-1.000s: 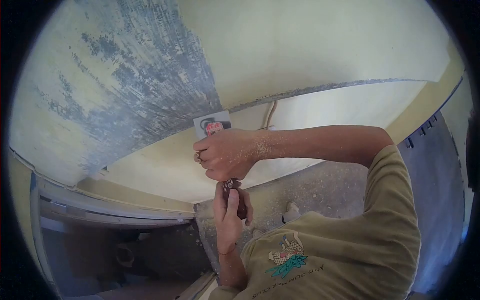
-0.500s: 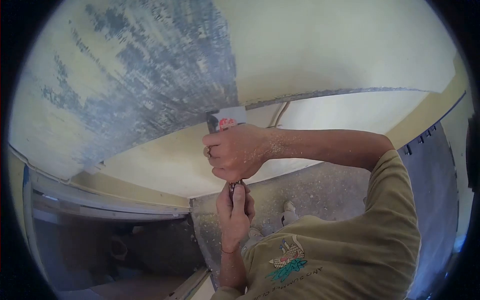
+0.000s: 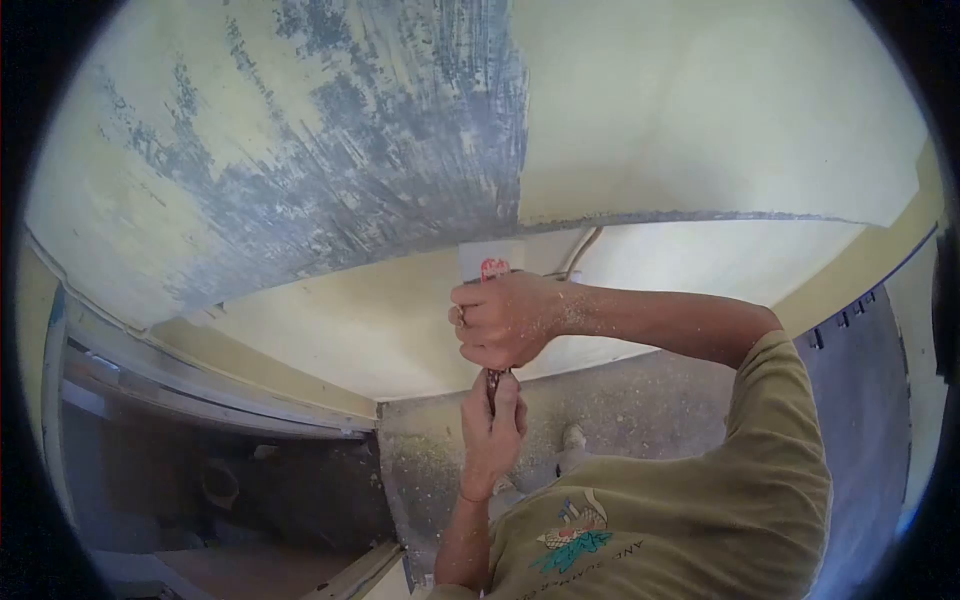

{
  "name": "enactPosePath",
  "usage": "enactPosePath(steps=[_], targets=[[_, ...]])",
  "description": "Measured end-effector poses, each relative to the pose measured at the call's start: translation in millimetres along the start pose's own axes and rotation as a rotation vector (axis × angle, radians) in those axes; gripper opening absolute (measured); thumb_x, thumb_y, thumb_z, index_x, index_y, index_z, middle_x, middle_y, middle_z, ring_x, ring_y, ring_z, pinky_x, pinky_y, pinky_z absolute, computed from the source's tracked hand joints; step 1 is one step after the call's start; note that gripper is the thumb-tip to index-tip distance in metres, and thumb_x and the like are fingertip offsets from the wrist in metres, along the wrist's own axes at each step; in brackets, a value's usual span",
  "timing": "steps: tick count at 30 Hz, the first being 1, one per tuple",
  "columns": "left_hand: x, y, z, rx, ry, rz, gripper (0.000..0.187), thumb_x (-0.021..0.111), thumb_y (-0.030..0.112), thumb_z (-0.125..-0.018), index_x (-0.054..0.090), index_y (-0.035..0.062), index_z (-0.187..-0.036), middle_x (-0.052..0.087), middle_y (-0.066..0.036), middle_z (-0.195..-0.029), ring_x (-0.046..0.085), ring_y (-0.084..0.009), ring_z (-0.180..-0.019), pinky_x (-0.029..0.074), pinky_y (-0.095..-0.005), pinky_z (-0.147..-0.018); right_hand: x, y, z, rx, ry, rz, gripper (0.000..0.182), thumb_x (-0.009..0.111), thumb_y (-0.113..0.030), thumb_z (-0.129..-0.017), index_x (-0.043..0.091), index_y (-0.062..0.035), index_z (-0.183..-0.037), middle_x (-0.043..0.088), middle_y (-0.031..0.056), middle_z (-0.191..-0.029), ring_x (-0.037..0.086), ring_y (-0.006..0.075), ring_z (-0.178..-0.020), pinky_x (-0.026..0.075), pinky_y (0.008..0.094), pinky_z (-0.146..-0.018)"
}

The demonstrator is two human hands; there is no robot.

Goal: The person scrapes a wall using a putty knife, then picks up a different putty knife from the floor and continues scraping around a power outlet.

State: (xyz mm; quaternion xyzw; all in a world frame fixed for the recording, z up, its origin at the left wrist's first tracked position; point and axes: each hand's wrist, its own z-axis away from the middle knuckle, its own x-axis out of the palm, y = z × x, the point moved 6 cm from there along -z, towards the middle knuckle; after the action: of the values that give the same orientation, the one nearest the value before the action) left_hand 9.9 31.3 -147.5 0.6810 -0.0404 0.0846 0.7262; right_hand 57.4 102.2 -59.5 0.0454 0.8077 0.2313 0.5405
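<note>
A scraper with a wide pale blade and a red marking points up toward the wall. My right hand is wrapped round its upper part, back of the hand toward me, with a ring on one finger and pale flecks on the wrist. Below it, my left hand grips the end of the dark handle, thumb lying along the top. The blade's edge is just under the lower border of a grey, partly stripped patch on the cream wall coating.
Smooth cream coating lies right of the patch, its lower edge ragged. A cable runs down beside the blade. Flecks litter the grey floor. At lower left, a wooden frame borders a dark area holding a round container.
My view has shifted, so the wall and hands appear farther right and lower. The blade, which overlapped the patch's bottom edge, now sits just below it. Both hands keep their grip.
</note>
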Motion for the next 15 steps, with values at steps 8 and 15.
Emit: enactPosePath(steps=[8, 15], targets=[[-6.8, 0.5, 12.7, -0.041, 0.016, 0.052, 0.028, 0.046, 0.029, -0.1, 0.05, 0.0036, -0.089, 0.044, 0.002, -0.058, 0.036, -0.0036, -0.044, 0.027, -0.0213, -0.039, -7.1, -3.5, -10.3, 0.03, 0.01, 0.029, 0.016, 0.057, -0.024, -0.048, 0.054, -0.0094, -0.054, 0.053, 0.0006, -0.056, 0.055, 0.0183, -0.066, 0.043, 0.0301, -0.068], [-3.3, 10.8, -4.0, 0.033, -0.036, -0.025, 0.03, 0.045, 0.033, -0.1, 0.048, 0.0047, -0.089, 0.043, 0.002, -0.059, 0.035, -0.0035, -0.043, 0.025, -0.0207, -0.038, -13.7, 6.9, -4.8, 0.034, -0.011, 0.095, 0.017, 0.057, -0.025, -0.048, 0.054, -0.0092, -0.054, 0.051, -0.0007, -0.054, 0.054, 0.0176, -0.065, 0.042, 0.0294, -0.068]])
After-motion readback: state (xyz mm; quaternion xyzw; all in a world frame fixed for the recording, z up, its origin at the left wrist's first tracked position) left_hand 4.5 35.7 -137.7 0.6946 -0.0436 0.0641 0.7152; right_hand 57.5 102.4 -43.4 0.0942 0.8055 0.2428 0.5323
